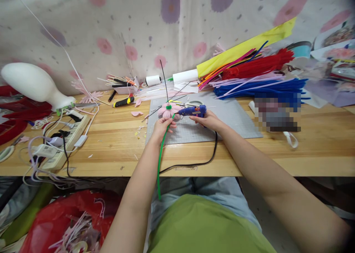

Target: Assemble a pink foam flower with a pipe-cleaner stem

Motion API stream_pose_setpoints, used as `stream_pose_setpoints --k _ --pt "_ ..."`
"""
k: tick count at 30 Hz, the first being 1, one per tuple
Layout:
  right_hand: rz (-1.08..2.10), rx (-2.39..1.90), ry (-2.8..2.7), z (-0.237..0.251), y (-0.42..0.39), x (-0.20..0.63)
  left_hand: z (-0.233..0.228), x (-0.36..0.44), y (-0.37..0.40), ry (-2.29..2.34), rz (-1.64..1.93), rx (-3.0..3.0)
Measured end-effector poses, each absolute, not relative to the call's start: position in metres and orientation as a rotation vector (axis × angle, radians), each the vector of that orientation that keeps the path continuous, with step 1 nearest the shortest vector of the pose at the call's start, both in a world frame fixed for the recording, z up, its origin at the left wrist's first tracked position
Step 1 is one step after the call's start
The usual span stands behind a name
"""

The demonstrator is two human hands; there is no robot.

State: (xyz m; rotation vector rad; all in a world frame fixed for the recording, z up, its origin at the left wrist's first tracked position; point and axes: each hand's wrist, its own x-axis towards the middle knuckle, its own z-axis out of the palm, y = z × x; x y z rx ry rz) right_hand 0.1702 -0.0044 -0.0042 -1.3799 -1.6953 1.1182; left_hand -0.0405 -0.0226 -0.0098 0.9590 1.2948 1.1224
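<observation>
Over the grey cutting mat (pixel 238 123), the left hand (pixel 162 126) pinches the pink flower (pixel 167 110) by its green stem (pixel 160 160) while the right hand (pixel 209 120), gripping the blue glue gun (pixel 194 111), should touch only the nozzle to the bloom's base, fingers clear.

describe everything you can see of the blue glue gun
The blue glue gun is small, with a blue plastic-looking body and a pale nozzle tip pointing left. It lies almost level above the grey cutting mat, held in the right hand, whose fingers wrap its handle from below. Its tip sits right at the pink flower that the left hand holds by the green stem. A black cord runs from under the right hand and curves across the wooden table toward the front edge.
</observation>
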Motion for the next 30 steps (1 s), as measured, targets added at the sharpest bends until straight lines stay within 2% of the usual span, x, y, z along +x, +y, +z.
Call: stream_pose_setpoints --k 23,27,30 --pt "1.132 -1.385 -1.694 -0.005 -0.002 0.171 -0.008 -0.040 -0.024 1.292 1.107 0.958" --pt "1.043 -1.431 -1.600 -0.007 0.004 0.179 -0.008 -0.041 -0.023 1.293 1.101 0.929" --pt "0.844 -1.574 -1.407 -0.006 0.012 0.190 -0.003 -0.046 -0.020 1.223 1.095 0.852"
